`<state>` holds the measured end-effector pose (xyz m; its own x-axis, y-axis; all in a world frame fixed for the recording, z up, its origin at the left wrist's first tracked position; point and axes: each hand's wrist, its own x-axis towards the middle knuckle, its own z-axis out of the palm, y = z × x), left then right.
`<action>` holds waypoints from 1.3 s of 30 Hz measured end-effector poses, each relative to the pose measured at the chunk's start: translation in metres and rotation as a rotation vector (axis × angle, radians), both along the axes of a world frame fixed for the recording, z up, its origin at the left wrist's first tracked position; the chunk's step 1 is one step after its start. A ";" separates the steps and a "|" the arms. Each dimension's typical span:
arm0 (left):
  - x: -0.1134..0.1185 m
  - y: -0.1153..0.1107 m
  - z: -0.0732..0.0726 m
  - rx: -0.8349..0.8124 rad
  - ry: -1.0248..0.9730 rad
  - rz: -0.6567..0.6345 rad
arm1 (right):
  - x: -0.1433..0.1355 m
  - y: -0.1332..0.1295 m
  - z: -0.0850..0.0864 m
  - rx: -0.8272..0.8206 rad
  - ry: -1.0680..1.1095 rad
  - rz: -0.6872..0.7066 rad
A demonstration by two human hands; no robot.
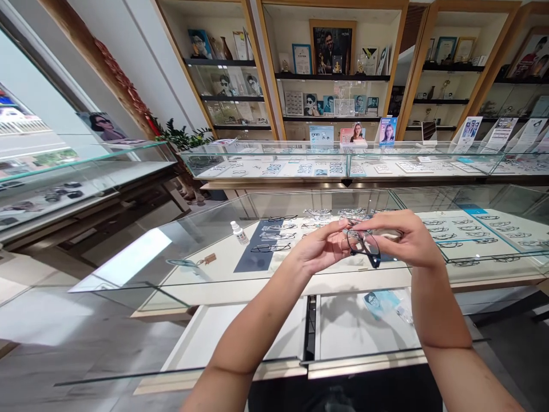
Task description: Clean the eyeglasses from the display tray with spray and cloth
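Note:
A pair of dark-framed eyeglasses (374, 258) is held up above the glass display case, tilted, with one lens and rim showing. My left hand (322, 249) closes on their left side, thumb on top and fingers curled beneath. From the other side my right hand (406, 236) pinches the same eyeglasses between thumb and fingers. The fingers cover part of the frame and most of the temples. Inside the case behind, other eyeglasses (271, 248) lie in rows, some on a dark blue sheet (253, 258).
A white spray bottle (239, 233) and a small brown tag (209, 258) are at the left of the case. Below my hands, two white drawers (355, 335) stand pulled out, one with a blue printed card (380, 303). Another glass counter (274, 150) runs along the back.

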<state>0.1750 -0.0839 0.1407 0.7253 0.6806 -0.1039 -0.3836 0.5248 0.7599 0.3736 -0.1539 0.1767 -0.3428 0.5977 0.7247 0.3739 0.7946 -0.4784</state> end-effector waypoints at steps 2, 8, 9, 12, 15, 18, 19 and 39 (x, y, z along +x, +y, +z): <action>0.003 0.002 -0.002 -0.007 0.004 -0.040 | 0.002 0.000 0.002 -0.024 0.000 -0.019; 0.022 0.027 -0.032 0.244 0.160 0.002 | 0.008 0.019 0.005 -0.143 0.010 -0.107; 0.024 0.033 -0.041 0.346 0.202 0.058 | 0.013 0.025 0.004 -0.171 0.005 -0.123; 0.022 0.048 -0.075 0.635 0.375 0.225 | 0.038 0.049 0.001 -0.252 -0.052 -0.241; 0.006 0.056 -0.108 0.667 0.447 0.237 | 0.071 0.077 -0.007 -0.348 -0.220 -0.487; -0.011 0.061 -0.137 0.670 0.511 0.219 | 0.102 0.103 -0.022 -0.521 -0.574 -0.801; -0.014 0.062 -0.145 0.669 0.527 0.215 | 0.111 0.110 -0.028 -0.557 -0.620 -0.849; -0.021 0.067 -0.176 0.671 0.597 0.128 | 0.168 0.172 -0.108 -0.890 -0.957 -0.952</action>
